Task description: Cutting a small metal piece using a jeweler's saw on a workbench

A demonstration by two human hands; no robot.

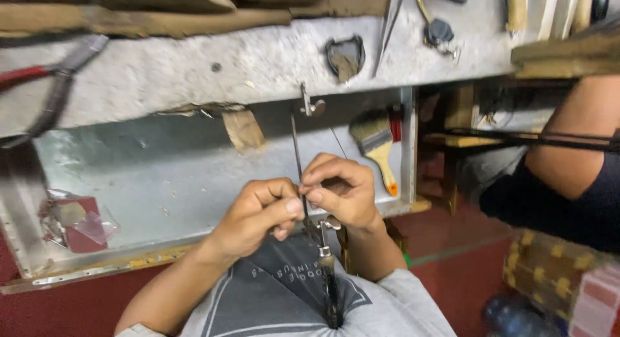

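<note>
Pinching thin saw blade (298, 157) between thumb and forefinger: both left hand (255, 215) and right hand (339, 191), fingertips meeting. Saw frame (309, 108) stands upright before metal tray (161, 175), handle (329, 285) against person's chest. Brush (376, 143) lies in tray beyond right hand. Pliers (45, 85) rest on bench at left. Another person's arm (568, 149) at right.

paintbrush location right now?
In the head view, the paintbrush lies in the metal tray under the workbench edge, at the tray's right end, just up and right of the person's right hand.
</note>
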